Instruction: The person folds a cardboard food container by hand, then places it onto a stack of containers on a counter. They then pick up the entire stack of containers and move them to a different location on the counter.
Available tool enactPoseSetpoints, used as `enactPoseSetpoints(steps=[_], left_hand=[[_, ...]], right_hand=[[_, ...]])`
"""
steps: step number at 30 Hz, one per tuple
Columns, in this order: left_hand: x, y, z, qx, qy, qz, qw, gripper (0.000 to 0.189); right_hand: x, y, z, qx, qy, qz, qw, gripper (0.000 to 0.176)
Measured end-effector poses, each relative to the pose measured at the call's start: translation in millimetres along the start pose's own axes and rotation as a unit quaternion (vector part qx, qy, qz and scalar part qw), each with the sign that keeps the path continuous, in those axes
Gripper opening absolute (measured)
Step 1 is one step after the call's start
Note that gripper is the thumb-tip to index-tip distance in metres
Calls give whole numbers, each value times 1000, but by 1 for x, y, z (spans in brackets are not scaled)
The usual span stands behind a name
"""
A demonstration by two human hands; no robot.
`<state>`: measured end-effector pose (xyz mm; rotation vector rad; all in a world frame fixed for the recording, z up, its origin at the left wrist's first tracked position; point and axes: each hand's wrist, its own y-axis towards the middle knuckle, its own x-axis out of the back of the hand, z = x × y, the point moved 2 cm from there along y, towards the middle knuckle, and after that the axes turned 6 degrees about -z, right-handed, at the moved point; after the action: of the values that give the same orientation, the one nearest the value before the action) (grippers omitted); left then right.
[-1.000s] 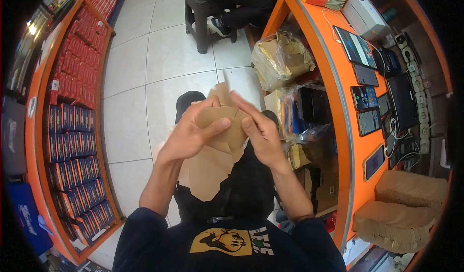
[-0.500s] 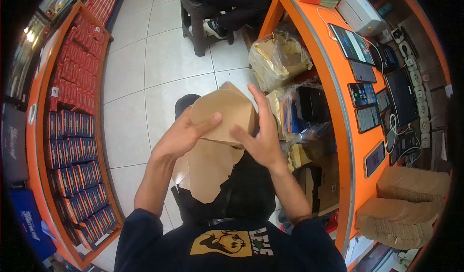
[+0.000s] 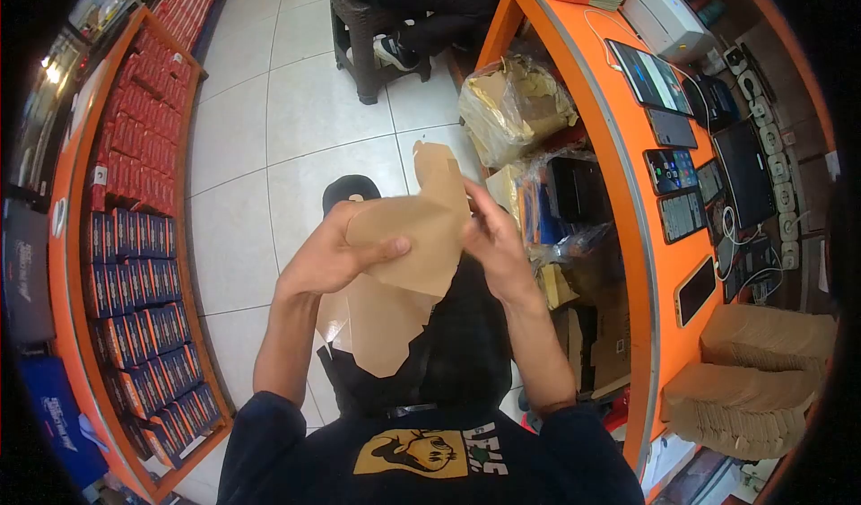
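The cardboard piece (image 3: 404, 240) has opened flatter, its far flap (image 3: 437, 171) now jutting out beside the right hand (image 3: 499, 252).

This looks like a shop. On my left, an orange shelf (image 3: 69, 227) holds row after row of small red boxes (image 3: 143, 160) and dark blue boxes (image 3: 134, 281), many of each kind. On my right, an orange desk (image 3: 665, 261) holds phones (image 3: 671, 171), a white machine (image 3: 665, 21), a long power strip (image 3: 782, 197) and stacks of brown cardboard (image 3: 737, 415).

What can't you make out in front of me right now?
- Left hand: in the head view, most fingers are hidden behind the cardboard.
- Other person: head cut off by the head view's top edge.
- Tablet: in the head view, screen text is too small.
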<state>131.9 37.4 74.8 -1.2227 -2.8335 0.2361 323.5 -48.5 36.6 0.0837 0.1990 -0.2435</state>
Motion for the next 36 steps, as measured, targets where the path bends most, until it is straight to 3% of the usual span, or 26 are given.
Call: enactPoseSetpoints(steps=[1,2,4,5,8,12,14,15,17,18,19,21,22,23,25,26,27,29,32,33,35,36], left_hand=[[0,0,0,-21,27,15,999,29],[-3,1,1,-21,27,15,999,29],[-10,4,2,-28,8,-27,999,28],[-12,5,0,-28,9,-26,999,28],[-13,4,-4,-17,-11,-82,996,25],[-14,0,-3,-55,102,-140,983,21],[-16,2,0,-72,151,-176,970,20],[-15,3,2,-83,146,-215,962,19],[-14,5,6,-95,142,-254,952,19],[-17,4,6,-147,161,-246,944,18],[-20,2,6,-198,179,-238,934,18],[-24,8,5,-202,151,-259,932,17],[-24,10,3,-210,123,-280,928,16],[-22,9,1,-212,124,-282,928,16],[-19,7,1,-151,64,-197,967,16],[-17,7,4,-151,64,-195,967,16],[-15,7,8,-157,107,-160,969,18],[-17,7,10,-164,150,-123,967,21],[-12,7,20,-112,157,-127,973,24],[-4,10,26,-86,88,-132,984,27],[9,14,34,-58,18,-136,989,31],[9,13,13,37,-205,-66,976,33]], right_hand=[[1,0,-2,-32,42,-19,998,58],[0,-1,-2,-32,42,-19,998,58],[-8,-2,4,-53,-44,-24,997,38],[-11,-3,6,-53,-43,-24,997,38],[-20,-6,21,60,-200,0,978,32],[-13,-4,26,86,-264,16,961,27],[-10,-7,25,10,-168,-125,978,19],[-8,-7,25,10,-168,-123,978,19],[-3,-6,32,228,-313,-107,916,10],[-6,-7,31,287,-351,-81,888,16],[-10,-10,30,285,-352,-81,888,16],[-18,-15,26,145,-189,-106,965,36],[-18,-17,14,80,-17,-153,985,52],[-16,-14,18,81,-17,-151,985,52],[-8,-8,34,188,-284,-169,925,49],[-8,-3,33,267,-330,-133,896,39],[-7,-3,29,267,-329,-134,896,39],[-9,-2,21,247,-357,-39,900,29],[-5,0,23,284,-378,-60,879,27],[-3,-2,27,285,-378,-58,879,27],[-4,-12,39,388,-461,-15,798,30],[-5,-16,38,386,-460,-14,799,30]])
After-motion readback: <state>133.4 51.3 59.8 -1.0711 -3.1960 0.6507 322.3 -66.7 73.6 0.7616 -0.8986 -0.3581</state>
